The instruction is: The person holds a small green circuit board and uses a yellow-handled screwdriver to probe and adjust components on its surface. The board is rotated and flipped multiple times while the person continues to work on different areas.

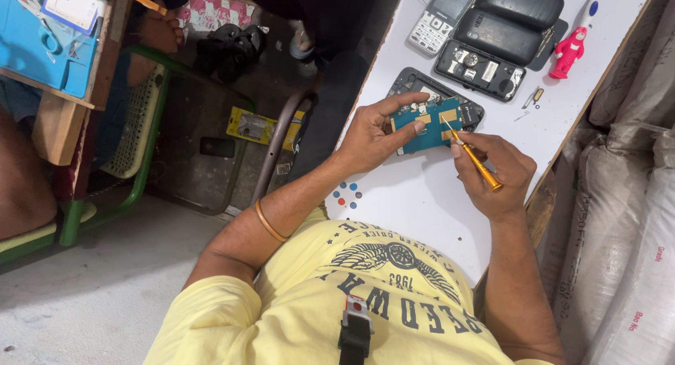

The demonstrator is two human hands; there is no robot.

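My left hand [373, 134] grips a blue circuit board [430, 126] and holds it over an opened dark phone body [472, 112] on the white table [415, 189]. My right hand [496, 175] holds a thin orange-handled screwdriver [477, 163], its tip touching the board's right part. A gold bangle sits on my left forearm.
Further along the table lie a keypad phone [436, 22], a second opened phone shell [480, 69], dark back covers [508, 20], a red figurine [568, 52] and small tweezers [532, 98]. White sacks [633, 196] stand at the right. A green chair [133, 147] and another person's legs are at the left.
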